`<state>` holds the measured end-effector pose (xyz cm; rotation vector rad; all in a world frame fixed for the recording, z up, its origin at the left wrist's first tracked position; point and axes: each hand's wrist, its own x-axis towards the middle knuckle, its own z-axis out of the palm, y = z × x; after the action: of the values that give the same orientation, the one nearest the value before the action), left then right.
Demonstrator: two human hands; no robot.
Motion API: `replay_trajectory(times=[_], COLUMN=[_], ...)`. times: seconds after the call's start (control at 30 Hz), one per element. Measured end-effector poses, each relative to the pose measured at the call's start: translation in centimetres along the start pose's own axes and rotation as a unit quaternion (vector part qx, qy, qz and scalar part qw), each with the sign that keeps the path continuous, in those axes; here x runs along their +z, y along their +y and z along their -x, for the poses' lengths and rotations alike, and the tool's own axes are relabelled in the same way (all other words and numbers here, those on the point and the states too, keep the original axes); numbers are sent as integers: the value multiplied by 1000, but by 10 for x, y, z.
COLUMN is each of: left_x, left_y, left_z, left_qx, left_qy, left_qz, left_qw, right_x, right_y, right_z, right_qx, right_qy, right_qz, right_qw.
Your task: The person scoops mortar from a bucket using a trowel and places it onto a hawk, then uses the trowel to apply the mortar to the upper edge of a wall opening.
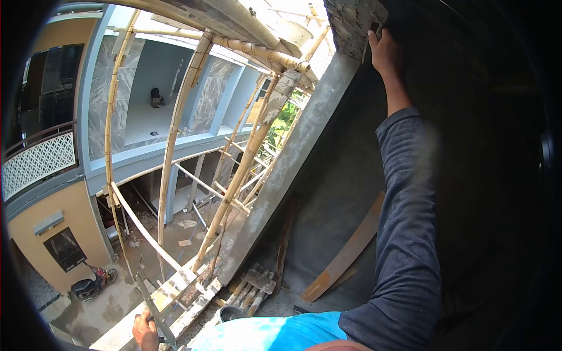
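At the lower left, my left hand (145, 331) is closed around a long, narrow grey tool (153, 310), which looks like a trowel seen edge-on. Its blade points up and away from me. My right hand (385, 54) is raised high at the top, on the end of a dark-sleeved arm. Its fingers are bent at the rough, broken lower edge of a concrete block (356, 26); whatever they grip there is too dark to make out. Below that block runs a smooth grey plastered edge (298, 140), slanting down to the left.
Bamboo scaffold poles (172, 134) stand outside the opening, with a drop to the yard and a parked motorbike (93, 283). A curved wooden board (345, 251) leans on the dark wall. Near my body are a bucket (233, 313) and a small bamboo rack (253, 286).
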<state>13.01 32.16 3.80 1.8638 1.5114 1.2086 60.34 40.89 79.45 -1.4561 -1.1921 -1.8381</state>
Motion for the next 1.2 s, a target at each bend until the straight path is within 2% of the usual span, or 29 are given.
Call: replay_trajectory(times=[0.07, 0.13, 0.3, 0.37, 0.47, 0.53, 0.6, 0.63, 0.67, 0.7, 0.73, 0.77, 0.83, 0.9, 0.93, 0.97, 1.03, 1.1, 1.13, 1.17, 1.2], left_x=[-2, -7, 0, 9, 22, 35, 44, 43, 35, 30, 34, 43, 58, 66, 72, 82, 84, 90, 80, 72, 67], left_y=[6, 15, 25, 26, 34, 31, 21, 24, 40, 47, 33, 23, 10, 3, -1, -8, 21, 49, 84, 106, 123], left_z=[-4, -12, -33, -38, -44, -44, -42, -40, -42, -43, -39, -33, -25, -33, -34, -36, -54, -71, -82, -94, -98], left_qx=[-8, -16, -24, -21, -15, -11, -88, -90, -125, -160, -160, -163, -197, -253, -283, -286, -305, -312, -332, -373, -349], left_qy=[-6, -14, -59, -55, -34, -23, -43, -48, -60, -70, -94, -96, -12, -78, -109, -135, -205, -275, -260, -282, -290], left_qz=[5, 9, 89, 110, 136, 145, 315, 313, 392, 465, 460, 455, 490, 550, 559, 634, 614, 560, 571, 568, 561], left_qw=[1000, 1000, 994, 992, 990, 989, 944, 944, 910, 868, 868, 870, 849, 792, 772, 706, 699, 717, 705, 677, 693], right_x=[-7, -16, -29, -27, -27, -29, -57, -63, -78, -94, -107, -131, -167, -191, -199, -204, -205, -199, -195, -190, -188], right_y=[12, 24, 44, 51, 46, 33, -7, -18, -36, -53, -66, -87, -118, -144, -153, -164, -185, -207, -216, -228, -238], right_z=[6, 13, 62, 99, 188, 272, 357, 412, 458, 501, 554, 586, 649, 670, 663, 657, 626, 587, 586, 573, 571], right_qx=[5, 44, 113, 128, 139, 226, 371, 439, 458, 515, 545, 562, 647, 671, 645, 618, 512, 451, 435, 324, 301], right_qy=[-5, -57, -75, -67, -85, -178, -307, -356, -417, -462, -494, -524, -537, -568, -570, -576, -557, -564, -545, -496, -517], right_qz=[11, 53, 80, 57, -128, -286, -404, -442, -421, -412, -393, -351, -345, -332, -369, -405, -490, -500, -542, -565, -552], right_qw=[1000, 996, 988, 988, 978, 914, 778, 696, 663, 593, 552, 534, 418, 341, 351, 349, 433, 478, 468, 574, 581])
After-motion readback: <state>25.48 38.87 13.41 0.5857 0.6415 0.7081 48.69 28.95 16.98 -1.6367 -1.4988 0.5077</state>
